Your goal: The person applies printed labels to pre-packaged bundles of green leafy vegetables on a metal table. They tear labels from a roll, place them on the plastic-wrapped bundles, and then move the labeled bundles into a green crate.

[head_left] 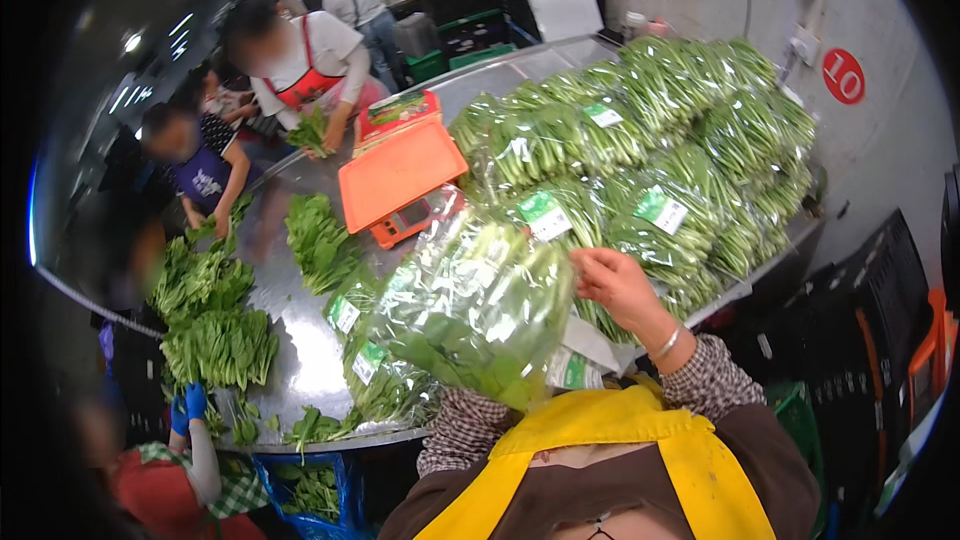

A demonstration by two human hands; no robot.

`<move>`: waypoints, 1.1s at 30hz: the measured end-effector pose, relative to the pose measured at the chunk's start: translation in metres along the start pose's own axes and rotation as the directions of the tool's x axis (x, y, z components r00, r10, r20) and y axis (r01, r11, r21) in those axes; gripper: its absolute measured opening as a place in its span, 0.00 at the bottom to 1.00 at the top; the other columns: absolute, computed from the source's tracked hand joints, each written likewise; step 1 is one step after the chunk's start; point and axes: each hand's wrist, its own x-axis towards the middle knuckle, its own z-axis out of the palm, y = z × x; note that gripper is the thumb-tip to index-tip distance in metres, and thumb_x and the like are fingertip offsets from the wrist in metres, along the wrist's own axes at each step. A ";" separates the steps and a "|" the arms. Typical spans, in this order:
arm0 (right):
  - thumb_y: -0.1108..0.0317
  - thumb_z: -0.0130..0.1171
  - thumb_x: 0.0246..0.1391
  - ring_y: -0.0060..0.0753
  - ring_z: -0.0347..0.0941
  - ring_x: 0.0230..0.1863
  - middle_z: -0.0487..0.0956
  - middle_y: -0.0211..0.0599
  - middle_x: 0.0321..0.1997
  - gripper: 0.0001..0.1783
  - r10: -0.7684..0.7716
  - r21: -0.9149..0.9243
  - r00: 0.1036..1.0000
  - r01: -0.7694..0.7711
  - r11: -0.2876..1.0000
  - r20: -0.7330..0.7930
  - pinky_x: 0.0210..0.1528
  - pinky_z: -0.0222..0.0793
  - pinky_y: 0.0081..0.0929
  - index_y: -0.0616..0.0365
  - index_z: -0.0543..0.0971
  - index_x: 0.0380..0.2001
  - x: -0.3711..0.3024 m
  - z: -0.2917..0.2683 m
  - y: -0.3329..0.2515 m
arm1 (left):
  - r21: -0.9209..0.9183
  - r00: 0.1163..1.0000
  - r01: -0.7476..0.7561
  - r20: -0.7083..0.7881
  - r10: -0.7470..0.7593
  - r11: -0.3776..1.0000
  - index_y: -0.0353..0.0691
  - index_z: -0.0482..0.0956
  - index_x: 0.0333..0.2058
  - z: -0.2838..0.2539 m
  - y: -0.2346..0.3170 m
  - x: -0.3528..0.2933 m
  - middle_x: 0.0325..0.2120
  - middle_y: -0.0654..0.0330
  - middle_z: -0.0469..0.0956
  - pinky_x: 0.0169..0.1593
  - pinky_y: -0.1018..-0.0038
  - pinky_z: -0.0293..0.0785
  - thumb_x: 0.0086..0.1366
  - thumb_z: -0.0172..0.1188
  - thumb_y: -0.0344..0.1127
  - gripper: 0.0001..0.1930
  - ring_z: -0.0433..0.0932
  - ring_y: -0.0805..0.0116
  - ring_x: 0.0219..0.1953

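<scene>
A clear plastic bag of leafy greens [480, 300] is held up in front of me, its stems toward the far side and its leaves toward me. My right hand [622, 292] is at the bag's right edge, fingers curled and pinching the plastic there. My left forearm in its checked sleeve [462, 432] runs up behind the bag, which hides the left hand and its fingers. Beneath the bag's left side lie more bagged greens [390, 385] with green-and-white labels. Just past the bag stands an orange weighing scale [403, 180].
Stacked bagged greens [640, 160] cover the right of the metal table [305, 355]. Loose bunches [220, 345] lie at the left, with co-workers along that side, one in blue gloves [188, 405]. Black crates [850, 340] stand at right; a blue-lined crate [312, 490] sits below the table's edge.
</scene>
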 end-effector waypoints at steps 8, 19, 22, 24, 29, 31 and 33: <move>0.69 0.52 0.57 0.22 0.71 0.30 0.72 0.29 0.32 0.07 -0.122 -0.211 0.992 0.117 0.970 -0.011 0.28 0.73 0.21 0.57 0.69 0.39 -0.031 -0.016 0.000 | 0.077 0.994 0.061 -0.098 -0.053 0.995 0.39 0.62 0.56 -0.022 -0.024 -0.039 0.48 0.54 0.68 0.43 0.63 0.74 0.63 0.50 0.55 0.30 0.71 0.61 0.45; 0.72 0.55 0.56 0.21 0.75 0.32 0.77 0.31 0.33 0.09 0.197 -0.187 0.969 -0.167 0.968 0.152 0.30 0.74 0.20 0.62 0.73 0.40 -0.066 -0.018 0.038 | 0.116 0.989 -0.001 -0.144 0.018 0.993 0.38 0.63 0.55 -0.018 -0.027 -0.040 0.46 0.54 0.69 0.42 0.65 0.74 0.63 0.51 0.53 0.29 0.72 0.62 0.43; 0.72 0.56 0.55 0.22 0.75 0.34 0.77 0.32 0.34 0.09 0.362 -0.071 0.924 -0.356 0.932 0.122 0.34 0.74 0.24 0.61 0.72 0.39 -0.071 -0.012 0.038 | 0.131 0.991 0.001 -0.130 0.016 0.991 0.38 0.63 0.55 -0.015 -0.027 -0.032 0.45 0.54 0.70 0.42 0.66 0.74 0.63 0.51 0.53 0.29 0.72 0.62 0.43; 0.72 0.56 0.55 0.25 0.74 0.35 0.76 0.34 0.35 0.08 0.481 -0.069 0.864 -0.476 0.877 0.151 0.38 0.73 0.27 0.60 0.72 0.38 -0.071 -0.023 0.047 | 0.134 0.994 0.002 -0.112 0.013 0.991 0.37 0.64 0.55 -0.011 -0.025 -0.028 0.45 0.54 0.70 0.41 0.66 0.74 0.63 0.51 0.52 0.29 0.73 0.62 0.42; 0.67 0.57 0.55 0.18 0.64 0.18 0.70 0.24 0.20 0.06 0.392 -0.272 0.891 -0.328 0.905 0.230 0.19 0.60 0.16 0.56 0.74 0.33 -0.086 -0.026 0.038 | 0.141 0.989 -0.001 -0.147 0.022 0.990 0.37 0.64 0.54 -0.015 -0.028 -0.042 0.44 0.54 0.71 0.41 0.67 0.75 0.63 0.52 0.51 0.28 0.73 0.63 0.41; 0.67 0.57 0.55 0.19 0.64 0.19 0.70 0.25 0.20 0.05 0.378 -0.216 0.897 -0.332 0.918 0.230 0.20 0.60 0.16 0.56 0.74 0.33 -0.088 -0.028 0.039 | 0.140 0.987 0.015 -0.161 0.008 0.990 0.36 0.64 0.54 -0.020 -0.032 -0.050 0.43 0.54 0.71 0.41 0.67 0.75 0.63 0.52 0.51 0.28 0.73 0.63 0.41; 0.68 0.57 0.55 0.20 0.65 0.20 0.70 0.26 0.20 0.05 0.385 -0.125 0.891 -0.365 0.923 0.241 0.22 0.61 0.17 0.55 0.73 0.33 -0.089 -0.030 0.038 | 0.136 0.983 0.021 -0.183 0.005 0.990 0.36 0.64 0.54 -0.024 -0.036 -0.062 0.43 0.54 0.71 0.40 0.68 0.75 0.63 0.52 0.51 0.28 0.73 0.63 0.41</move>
